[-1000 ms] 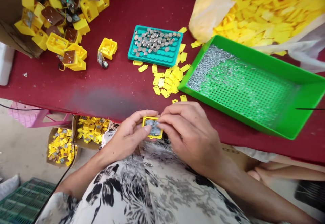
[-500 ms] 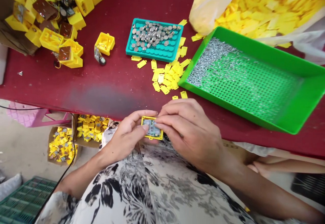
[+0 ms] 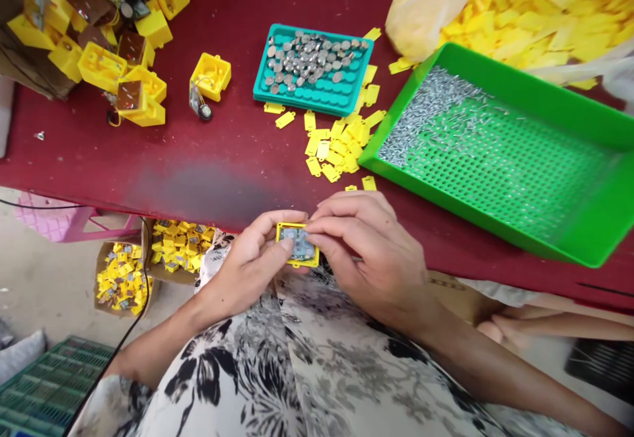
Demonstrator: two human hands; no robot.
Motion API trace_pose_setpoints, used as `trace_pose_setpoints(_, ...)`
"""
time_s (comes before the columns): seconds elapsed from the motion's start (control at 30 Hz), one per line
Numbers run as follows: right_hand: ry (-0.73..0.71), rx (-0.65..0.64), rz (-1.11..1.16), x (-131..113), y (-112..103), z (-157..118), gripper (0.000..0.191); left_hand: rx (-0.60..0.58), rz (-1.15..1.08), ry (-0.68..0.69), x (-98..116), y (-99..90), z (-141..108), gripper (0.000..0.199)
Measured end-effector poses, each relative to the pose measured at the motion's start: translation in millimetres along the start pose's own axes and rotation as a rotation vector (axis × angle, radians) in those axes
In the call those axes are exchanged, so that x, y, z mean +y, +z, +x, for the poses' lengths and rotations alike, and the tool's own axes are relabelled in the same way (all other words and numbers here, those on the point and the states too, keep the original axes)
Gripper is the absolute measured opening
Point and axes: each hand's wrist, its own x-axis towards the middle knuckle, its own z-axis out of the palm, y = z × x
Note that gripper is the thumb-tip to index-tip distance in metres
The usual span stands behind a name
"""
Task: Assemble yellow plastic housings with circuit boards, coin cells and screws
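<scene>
Nearest is our floral skirt [image 3: 317, 358], black and grey print on pale cloth. Over it we're still gripping the yellow plastic case [image 3: 297, 263] in both hands, just below the table edge. Our left hand [image 3: 247, 259] is curling around the case's left side, thumb lying across the top. Our right hand [image 3: 376, 252] is pressing its fingers down on the right side, partly covering the green circuit board [image 3: 297, 245] seated inside. Main change from the last frame: the case and both hands are sitting slightly higher in view, and the table items are shifting up and right with the camera. The grip isn't opening.

Beyond the hands, the red table [image 3: 212, 160] is showing a worn grey patch near its edge. Loose flat yellow tags [image 3: 334, 150] are lying in a scatter between the teal silicone tray [image 3: 317, 98] and the green perforated plastic tray [image 3: 495, 70]. The teal tray is holding shiny silver discs [image 3: 307, 54] in its pockets; the green one is holding a heap of thin metal pins [image 3: 426, 110]. Farther out, a translucent plastic bag [image 3: 426, 8] is bulging with yellow tags, and a pile of yellow cases [image 3: 99, 67] with brown boards is spilling at top left.
</scene>
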Motion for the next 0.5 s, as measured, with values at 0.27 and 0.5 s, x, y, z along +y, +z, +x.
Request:
trace_pose_setpoints(0.27,-0.037,-0.054,0.004,3.8,1.1,5.5,0.011,0.019,-0.034,-0.044,-3.3,-1.8,0.2,0.028)
trace_pose_setpoints(0.5,-0.022,-0.139,0.058,1.9,1.2,3.6,0.009,0.006,-0.121,-0.1,-6.8,-7.7,-0.2,0.028)
